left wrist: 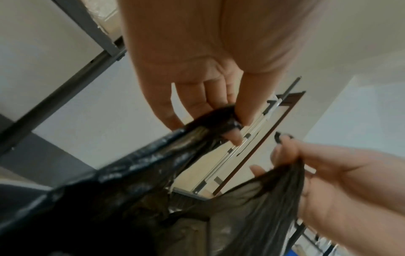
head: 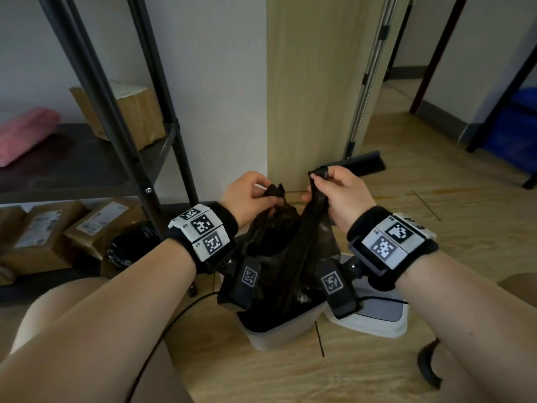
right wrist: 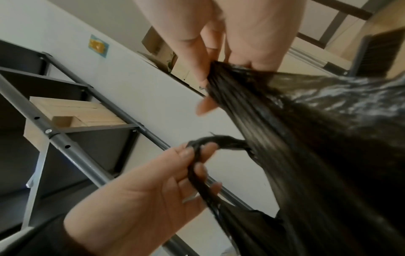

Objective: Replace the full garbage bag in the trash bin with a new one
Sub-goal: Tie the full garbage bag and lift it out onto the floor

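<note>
A black garbage bag (head: 286,251) rises out of a small pale trash bin (head: 276,335) on the floor. My left hand (head: 268,199) pinches one gathered corner of the bag's top (left wrist: 210,119). My right hand (head: 318,184) grips the other gathered strand (right wrist: 236,97), holding it a little higher. The two hands are close together above the bin, with the strands pulled upward and apart. In the right wrist view the left hand's (right wrist: 197,155) strand forms a thin loop round its fingers. The bag hides what is inside the bin.
A dark metal shelf rack (head: 151,158) stands at the left, with cardboard boxes (head: 46,237) and a crumpled black bag (head: 130,248) beneath it. A white-and-grey flat piece (head: 377,315) lies right of the bin. A broom (head: 363,164) leans by the wooden panel. A cable (head: 162,338) crosses the floor.
</note>
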Available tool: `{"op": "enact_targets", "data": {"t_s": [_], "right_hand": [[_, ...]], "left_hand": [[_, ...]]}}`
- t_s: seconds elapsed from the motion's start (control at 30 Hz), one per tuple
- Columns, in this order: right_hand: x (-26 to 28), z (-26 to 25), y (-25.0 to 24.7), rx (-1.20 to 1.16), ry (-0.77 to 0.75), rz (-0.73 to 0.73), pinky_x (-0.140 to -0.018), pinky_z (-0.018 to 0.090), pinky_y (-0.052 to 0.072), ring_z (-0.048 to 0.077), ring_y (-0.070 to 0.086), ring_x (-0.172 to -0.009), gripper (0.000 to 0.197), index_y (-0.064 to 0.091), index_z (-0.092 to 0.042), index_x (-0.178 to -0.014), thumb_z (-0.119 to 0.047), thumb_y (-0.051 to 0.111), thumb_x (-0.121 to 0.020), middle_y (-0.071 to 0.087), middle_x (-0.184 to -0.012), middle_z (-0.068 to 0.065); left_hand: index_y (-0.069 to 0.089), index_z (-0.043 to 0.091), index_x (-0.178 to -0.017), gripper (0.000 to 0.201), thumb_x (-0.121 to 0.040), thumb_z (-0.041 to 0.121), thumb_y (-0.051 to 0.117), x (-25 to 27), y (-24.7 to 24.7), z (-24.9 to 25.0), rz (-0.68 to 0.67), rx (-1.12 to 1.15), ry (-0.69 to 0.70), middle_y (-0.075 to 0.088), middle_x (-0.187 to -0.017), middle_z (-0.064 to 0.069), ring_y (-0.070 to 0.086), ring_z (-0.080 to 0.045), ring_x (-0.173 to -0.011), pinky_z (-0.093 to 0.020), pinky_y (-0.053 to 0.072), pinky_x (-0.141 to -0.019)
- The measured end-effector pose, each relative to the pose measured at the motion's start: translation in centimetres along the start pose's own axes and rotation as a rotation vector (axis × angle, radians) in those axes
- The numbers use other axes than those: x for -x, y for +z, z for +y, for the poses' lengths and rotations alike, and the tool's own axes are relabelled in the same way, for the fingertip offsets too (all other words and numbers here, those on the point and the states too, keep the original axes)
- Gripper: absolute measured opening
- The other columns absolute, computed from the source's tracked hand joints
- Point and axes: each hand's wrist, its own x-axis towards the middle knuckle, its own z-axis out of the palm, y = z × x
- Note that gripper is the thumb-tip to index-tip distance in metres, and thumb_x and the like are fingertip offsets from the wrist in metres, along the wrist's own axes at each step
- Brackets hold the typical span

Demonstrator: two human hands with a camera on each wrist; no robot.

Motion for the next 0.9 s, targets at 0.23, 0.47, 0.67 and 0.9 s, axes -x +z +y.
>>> {"op": "enact_targets", "data": {"t_s": [0.23,0.47,0.67,0.9], "right_hand": [[0.1,1.4,1.5,0.475,-0.028,-0.131,-0.099,0.026,0.042,0.016,0.052,-0.117,0.08,0.037,-0.01,-0.141,-0.022,0.078,-0.073,0.052,-0.123,-0.004],[-0.7,2.2,3.5,0.543,-0.033,-0.237,-0.057,0.024,0.045,0.014,0.058,-0.06,0.018,0.057,-0.018,-0.072,-0.026,0.059,-0.088,0.059,-0.063,-0.002],[-0.9,2.1,4.0,0.345,0.083,-0.182,-0.033,0.011,0.033,0.013,0.052,-0.045,0.024,0.057,-0.021,-0.076,-0.024,0.046,-0.097,0.063,-0.049,-0.009],[-1.6,1.7,4.1,0.17,0.132,-0.139,-0.031,0.017,0.032,0.016,0.058,-0.038,0.018,0.05,-0.001,-0.096,-0.016,0.041,-0.098,0.062,-0.069,0.012]], "left_hand": [[0.061,0.014,-0.107,0.022,-0.089,0.004,0.055,-0.4,-0.6,1.5,0.011,-0.136,0.238,0.065,-0.077,0.006,0.063,0.01,-0.066,-0.006,0.049,-0.073],[0.057,0.021,-0.116,0.03,-0.091,0.009,0.049,-0.2,-0.4,2.7,-0.045,-0.394,0.398,0.07,-0.095,0.0,0.064,-0.012,-0.096,-0.024,0.048,-0.089],[0.055,0.016,-0.126,0.04,-0.088,0.003,0.054,-2.0,-0.7,0.3,0.006,-0.459,0.169,0.055,-0.124,-0.005,0.06,-0.015,-0.096,-0.016,0.044,-0.08],[0.071,0.008,-0.093,0.019,-0.083,0.023,0.066,-2.0,-0.1,-0.3,0.087,-0.436,0.111,0.073,-0.09,-0.009,0.066,-0.021,-0.086,-0.031,0.052,-0.081]]}}
